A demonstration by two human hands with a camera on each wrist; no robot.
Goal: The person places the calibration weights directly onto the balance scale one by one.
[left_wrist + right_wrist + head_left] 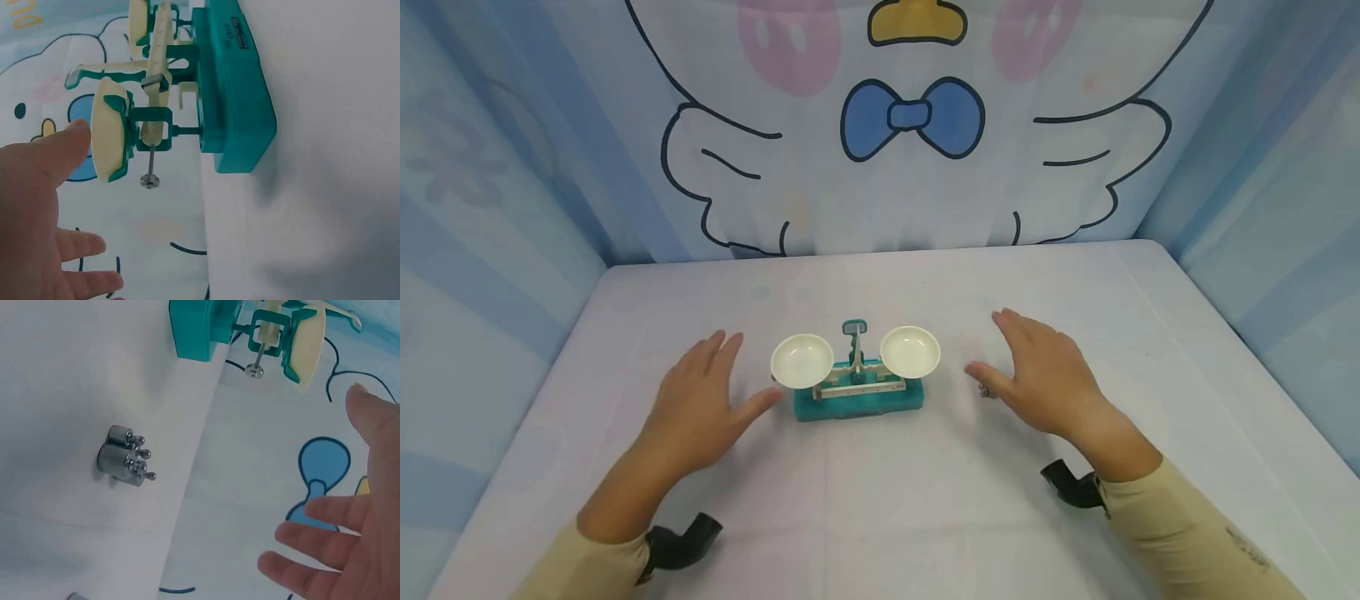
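Note:
A teal balance scale point(859, 403) stands mid-table, with a cream left pan point(802, 362) and right pan point(911, 352). My left hand point(696, 408) hovers to its left, fingers spread, the thumb near the left pan's edge and nothing held. To the right of the scale hangs my right hand point(1043, 375), also with spread fingers and no object in it. Several small metal weights point(122, 459) with knobs stand grouped on the table by the right hand. In the head view that hand covers most of them.
A white cloth point(895, 517) covers the table. Behind it hangs a curtain point(917, 200) with a cartoon figure, and blue curtains close off both sides. Each wrist carries a black camera mount point(681, 543). Another small grey piece point(76, 596) shows at the right wrist view's bottom edge.

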